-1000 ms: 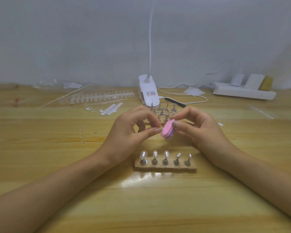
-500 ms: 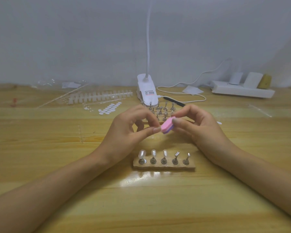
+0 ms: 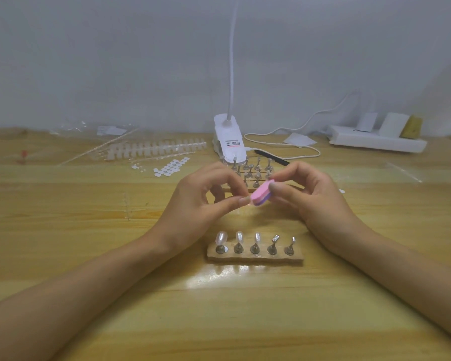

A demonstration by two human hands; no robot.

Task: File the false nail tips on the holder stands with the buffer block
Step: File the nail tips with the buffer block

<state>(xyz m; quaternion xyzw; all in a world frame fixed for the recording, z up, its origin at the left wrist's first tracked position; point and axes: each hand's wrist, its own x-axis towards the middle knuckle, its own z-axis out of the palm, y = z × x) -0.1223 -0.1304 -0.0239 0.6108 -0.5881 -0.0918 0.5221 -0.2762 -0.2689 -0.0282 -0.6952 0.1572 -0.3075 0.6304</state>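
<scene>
Your right hand (image 3: 320,201) pinches the buffer (image 3: 261,194) between thumb and fingertips at its right end. The block sits tilted just above centre frame, pink face up and to the left, purple layer beneath. Your left hand (image 3: 193,204) meets it from the left. Its thumb and index finger are curled tip to tip against the buffer's left end. Whatever lies between them is too small to make out, so you cannot tell whether that hand grasps something or nothing. Both forearms run in from the lower corners over the table (image 3: 89,256).

Below your hands, near centre, lies a wooden base (image 3: 255,258) with five stands (image 3: 255,248) in a row. The left three carry pale tips (image 3: 221,238). The right two show only small tops, hard to read.

Behind your hands, partly hidden, the back stands (image 3: 257,168) cluster together. Just beyond them is the white lamp clamp (image 3: 229,142), its neck rising out of the top of the frame. To its left lie a tip strip (image 3: 154,148) and white oval stickers (image 3: 171,166). At upper right, by the wall, sits a power strip (image 3: 375,143).
</scene>
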